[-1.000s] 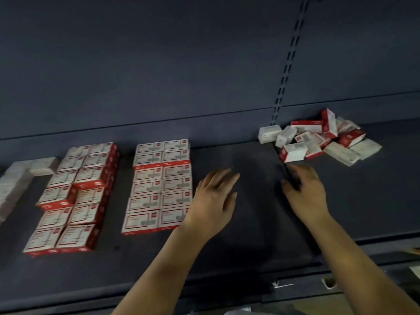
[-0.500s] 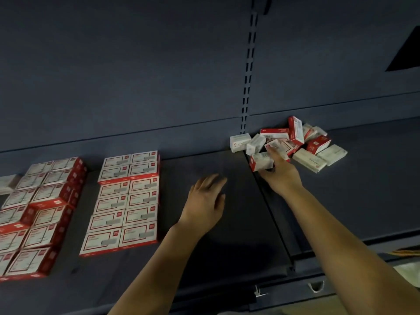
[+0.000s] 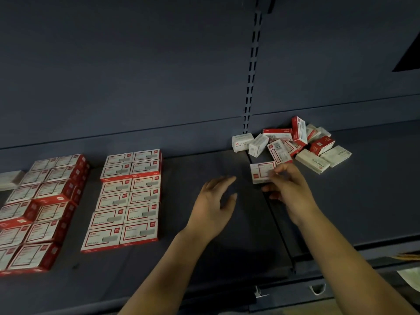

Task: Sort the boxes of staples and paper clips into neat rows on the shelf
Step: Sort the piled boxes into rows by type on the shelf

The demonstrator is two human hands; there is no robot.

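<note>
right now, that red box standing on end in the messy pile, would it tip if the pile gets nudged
Probably yes: the upright red box stands on its narrow end and leans among the loose pile, so a nudge could topple it. It looks like stiff card, so it should keep its shape. Its weight cannot be judged from here.

— What is different now?
— The right hand (image 3: 288, 189) was flat on the shelf (image 3: 227, 246) a second ago. It went to the pile (image 3: 295, 142), and now its fingers (image 3: 276, 172) hold one small box (image 3: 261, 172), pulled away from the pile.
</note>
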